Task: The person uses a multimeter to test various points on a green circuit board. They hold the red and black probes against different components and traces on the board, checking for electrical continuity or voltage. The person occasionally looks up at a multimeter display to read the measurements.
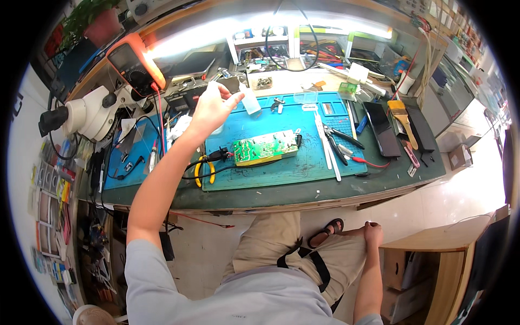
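My left hand (215, 106) is raised over the back left of a blue work mat (244, 181), its fingers curled and the thumb drawn in. Right by the thumb is a translucent squeeze bottle (250, 102), tilted slightly left; I cannot tell whether they touch. What the fingers pinch, if anything, is hidden. Nearer to me on the mat lies a green circuit board (265, 147) in a shallow yellow-edged tray, with a black plug and cable (218, 155) at its left end. My right hand (372, 234) is closed at my right knee, below the bench edge; its palm side is hidden.
Yellow-handled pliers (205, 172) lie left of the board. To its right are white tweezers (326, 146), black-handled cutters (346, 138), a phone (382, 129) and a brush (403, 123). An orange multimeter (135, 65) and a microscope (86, 114) stand at left.
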Demonstrator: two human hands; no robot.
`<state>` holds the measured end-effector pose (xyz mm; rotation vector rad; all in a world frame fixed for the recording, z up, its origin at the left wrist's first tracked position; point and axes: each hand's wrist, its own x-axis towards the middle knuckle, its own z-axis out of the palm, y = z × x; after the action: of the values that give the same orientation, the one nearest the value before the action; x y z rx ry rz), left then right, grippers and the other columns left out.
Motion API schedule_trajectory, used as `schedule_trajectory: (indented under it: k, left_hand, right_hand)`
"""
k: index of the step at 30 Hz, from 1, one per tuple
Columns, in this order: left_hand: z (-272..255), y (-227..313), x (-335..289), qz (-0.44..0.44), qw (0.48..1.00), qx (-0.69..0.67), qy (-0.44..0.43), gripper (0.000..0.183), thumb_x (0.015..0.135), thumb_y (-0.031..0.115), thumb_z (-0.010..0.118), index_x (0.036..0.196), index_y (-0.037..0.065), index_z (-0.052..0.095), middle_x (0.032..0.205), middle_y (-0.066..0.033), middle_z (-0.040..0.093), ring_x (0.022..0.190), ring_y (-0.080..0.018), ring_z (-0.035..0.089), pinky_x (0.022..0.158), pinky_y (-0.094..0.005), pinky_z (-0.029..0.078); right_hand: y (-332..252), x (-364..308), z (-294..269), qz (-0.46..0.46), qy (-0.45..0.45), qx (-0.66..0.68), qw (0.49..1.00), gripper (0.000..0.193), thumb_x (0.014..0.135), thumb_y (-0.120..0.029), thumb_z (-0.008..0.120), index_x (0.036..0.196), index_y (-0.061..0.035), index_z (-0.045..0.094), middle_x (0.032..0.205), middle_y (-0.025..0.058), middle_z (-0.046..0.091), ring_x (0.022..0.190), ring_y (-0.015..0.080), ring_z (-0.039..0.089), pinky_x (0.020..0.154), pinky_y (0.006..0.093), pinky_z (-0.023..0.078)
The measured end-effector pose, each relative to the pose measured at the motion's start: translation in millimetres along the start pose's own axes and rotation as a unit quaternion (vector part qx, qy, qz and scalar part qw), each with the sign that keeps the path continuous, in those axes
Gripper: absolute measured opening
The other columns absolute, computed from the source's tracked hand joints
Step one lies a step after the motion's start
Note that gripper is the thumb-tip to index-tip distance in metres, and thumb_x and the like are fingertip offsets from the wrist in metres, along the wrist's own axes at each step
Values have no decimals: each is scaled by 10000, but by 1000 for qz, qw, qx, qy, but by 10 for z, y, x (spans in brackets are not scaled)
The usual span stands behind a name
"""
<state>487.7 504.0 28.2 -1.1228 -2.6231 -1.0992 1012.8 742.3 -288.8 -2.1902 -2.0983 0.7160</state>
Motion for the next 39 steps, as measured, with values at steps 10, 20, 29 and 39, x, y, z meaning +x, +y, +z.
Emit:
schedule_trajectory:
  k: [10, 20, 29, 39]
  left_hand:
    - [437, 121, 143, -12, 999, 52, 9, 528, 878, 416, 832, 1015, -14, 558, 927, -196, 727, 912, -274, 728, 818, -388, 567]
    - [890, 409, 681, 146, 989, -6, 13, 660, 855, 120, 825, 1399, -19, 479, 1134, -200, 697, 959, -269, 736, 847, -379, 589]
    - [1407, 169, 1304, 133, 988, 77, 13, 898, 790, 217, 869, 1522, 17, 389, 1175, -262, 701, 1049, -375, 719, 916, -427, 571]
    - [770, 296, 726, 261, 956, 134, -9, 541, 880, 159, 793, 1357, 23, 575, 1177, -194, 680, 1075, -334, 682, 940, -407, 548]
  right_hand:
    - [84, 4, -3, 1, 8, 24, 1000, 373, 914, -385, 672, 1103, -93, 806, 1106, 201, 766, 1056, 392, 727, 939, 480, 568]
    - [21, 14, 0, -5, 13, 3, 1000, 336, 886, -363, 670, 1054, -117, 825, 1062, 192, 772, 1014, 379, 739, 928, 464, 577]
    - [17, -7, -24, 23, 12, 17, 1000, 348, 891, -378, 656, 1073, -133, 824, 1086, 180, 773, 1034, 361, 737, 938, 459, 576]
    - [-3, 30, 23, 8, 15, 12, 1000, 320, 890, -354, 686, 1068, -126, 821, 1075, 184, 772, 1000, 372, 742, 901, 460, 588]
